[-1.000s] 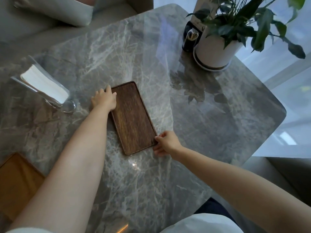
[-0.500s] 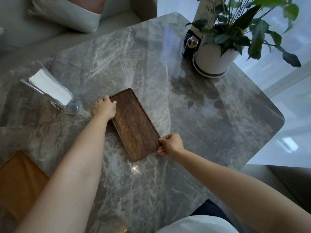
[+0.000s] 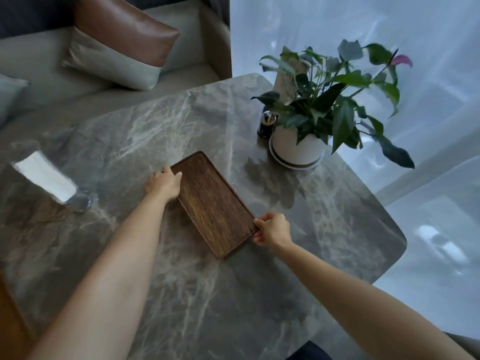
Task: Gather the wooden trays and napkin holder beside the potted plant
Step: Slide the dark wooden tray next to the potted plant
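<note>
Surface [image 3: 181, 294]: grey marble-look stone with pale veins, polished and glossy.
Tray [image 3: 213, 206]: dark brown wood, visible grain, smooth, matt.
Second tray [image 3: 10, 315]: lighter orange-brown wood, only a corner in view.
Napkin holder [image 3: 78, 202]: clear, glass or plastic, cannot tell which.
Napkins [image 3: 44, 176]: white paper.
Pot [image 3: 296, 148]: white, smooth, faintly glossy.
Leaves [image 3: 342, 123]: dark green, waxy sheen.
Cushion [image 3: 122, 45]: brown leather-look upper part with soft shine, pale matt cloth lower part.

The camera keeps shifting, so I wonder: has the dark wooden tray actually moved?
Yes: the dark wooden tray has slid toward the potted plant, away from the napkin holder.
</note>
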{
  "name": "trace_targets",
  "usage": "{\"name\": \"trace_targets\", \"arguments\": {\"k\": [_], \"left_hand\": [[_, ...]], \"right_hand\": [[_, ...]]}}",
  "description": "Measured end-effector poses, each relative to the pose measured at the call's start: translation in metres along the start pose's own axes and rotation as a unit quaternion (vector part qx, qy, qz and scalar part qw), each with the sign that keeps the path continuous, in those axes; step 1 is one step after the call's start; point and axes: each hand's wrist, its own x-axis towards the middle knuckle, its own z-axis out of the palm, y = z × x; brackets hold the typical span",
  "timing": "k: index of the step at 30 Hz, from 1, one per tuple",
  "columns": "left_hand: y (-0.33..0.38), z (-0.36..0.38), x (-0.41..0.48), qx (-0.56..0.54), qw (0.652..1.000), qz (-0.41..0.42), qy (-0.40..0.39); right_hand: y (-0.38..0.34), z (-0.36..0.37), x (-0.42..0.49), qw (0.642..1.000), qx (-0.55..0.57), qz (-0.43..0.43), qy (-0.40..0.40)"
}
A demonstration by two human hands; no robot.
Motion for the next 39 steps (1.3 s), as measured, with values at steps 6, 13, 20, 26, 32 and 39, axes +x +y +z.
{"name": "trace_targets", "arguments": {"k": [6,13,20,26,32,39], "left_hand": [[0.068,0.014,0.012,-0.004,1.0,0.017,-0.003],[0.121,0.029,0.037,-0.01,0.999,0.028,-0.02],[0.141,0.031,0.054,0.005,0.999,0.038,-0.013],[0.148,0.036,0.062,0.008,0.999,0.044,-0.023],[0.148,0.038,0.068,-0.019,0.997,0.061,-0.038],[0.144,0.034,0.053,-0.002,0.994,0.105,-0.037]], "right_hand": [[-0.003,-0.057,0.044,1.0,-0.016,-0.006,0.004],[-0.006,-0.094,0.083,1.0,-0.016,0.018,-0.007],[-0.011,-0.102,0.106,0.999,-0.003,0.031,-0.01],[-0.01,-0.106,0.113,0.999,-0.01,0.041,-0.01],[-0.008,-0.106,0.112,0.999,-0.023,0.041,-0.004],[-0.01,-0.106,0.104,0.998,-0.063,0.025,0.016]]}}
